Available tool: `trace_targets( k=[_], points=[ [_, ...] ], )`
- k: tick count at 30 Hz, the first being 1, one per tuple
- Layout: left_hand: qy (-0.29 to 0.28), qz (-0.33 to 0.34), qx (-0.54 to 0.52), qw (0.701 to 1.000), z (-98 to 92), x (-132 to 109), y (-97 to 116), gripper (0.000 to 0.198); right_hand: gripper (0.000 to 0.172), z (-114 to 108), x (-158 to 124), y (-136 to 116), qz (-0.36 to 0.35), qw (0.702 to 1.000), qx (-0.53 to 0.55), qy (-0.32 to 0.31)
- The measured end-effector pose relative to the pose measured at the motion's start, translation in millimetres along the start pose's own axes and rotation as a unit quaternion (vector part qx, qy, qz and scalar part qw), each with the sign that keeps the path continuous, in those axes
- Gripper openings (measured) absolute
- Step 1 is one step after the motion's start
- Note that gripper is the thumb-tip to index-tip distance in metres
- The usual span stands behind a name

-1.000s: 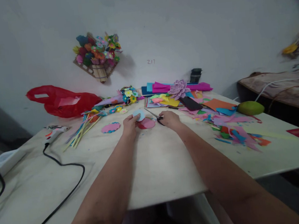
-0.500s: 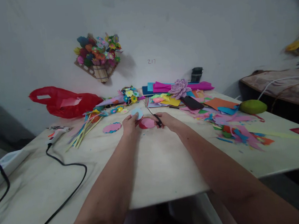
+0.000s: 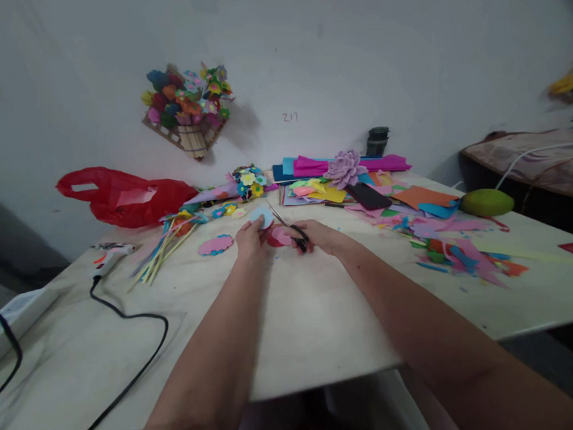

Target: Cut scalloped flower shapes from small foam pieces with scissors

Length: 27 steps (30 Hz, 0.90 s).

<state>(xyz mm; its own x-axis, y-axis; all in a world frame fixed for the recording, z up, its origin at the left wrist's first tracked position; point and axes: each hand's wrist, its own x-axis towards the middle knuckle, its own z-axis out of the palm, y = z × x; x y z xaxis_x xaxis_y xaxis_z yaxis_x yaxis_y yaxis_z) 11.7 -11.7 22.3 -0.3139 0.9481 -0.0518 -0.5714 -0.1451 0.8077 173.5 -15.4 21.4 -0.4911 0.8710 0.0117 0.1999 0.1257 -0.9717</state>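
Between its thumb and fingers my left hand (image 3: 251, 238) pinches a light blue round piece (image 3: 262, 217), paper or foam. My right hand (image 3: 316, 235) is closed around the black handles of a pair of scissors (image 3: 299, 235), whose blades point up and left toward the blue piece's right edge. Whether the blades touch it I cannot tell. Below the scissors a pink and red round piece (image 3: 277, 238) lies on the table, partly covered by my right hand. Left of my left hand rests a pink disc with a blue scalloped edge (image 3: 215, 245).
A white glue gun (image 3: 114, 258) with a black cord and a power strip (image 3: 17, 319) are at the left. A red plastic bag (image 3: 129, 196) lies behind. Coloured scraps (image 3: 463, 256), a black phone (image 3: 368, 197) and a green fruit (image 3: 487, 203) sit to the right.
The scissors have tilted left, their blades now nearer the blue piece. My right hand has turned slightly with them. My left hand still holds the blue piece.
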Motion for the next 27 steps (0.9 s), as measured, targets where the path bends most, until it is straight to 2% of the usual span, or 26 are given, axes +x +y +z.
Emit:
trace_targets(
  k=[27],
  points=[
    [-0.004,0.000,0.015,1.000,-0.2,3.5,-6.3,0.015,0.027,5.1,-0.9,0.8,-0.007,1.000,-0.006,0.008]
  ],
)
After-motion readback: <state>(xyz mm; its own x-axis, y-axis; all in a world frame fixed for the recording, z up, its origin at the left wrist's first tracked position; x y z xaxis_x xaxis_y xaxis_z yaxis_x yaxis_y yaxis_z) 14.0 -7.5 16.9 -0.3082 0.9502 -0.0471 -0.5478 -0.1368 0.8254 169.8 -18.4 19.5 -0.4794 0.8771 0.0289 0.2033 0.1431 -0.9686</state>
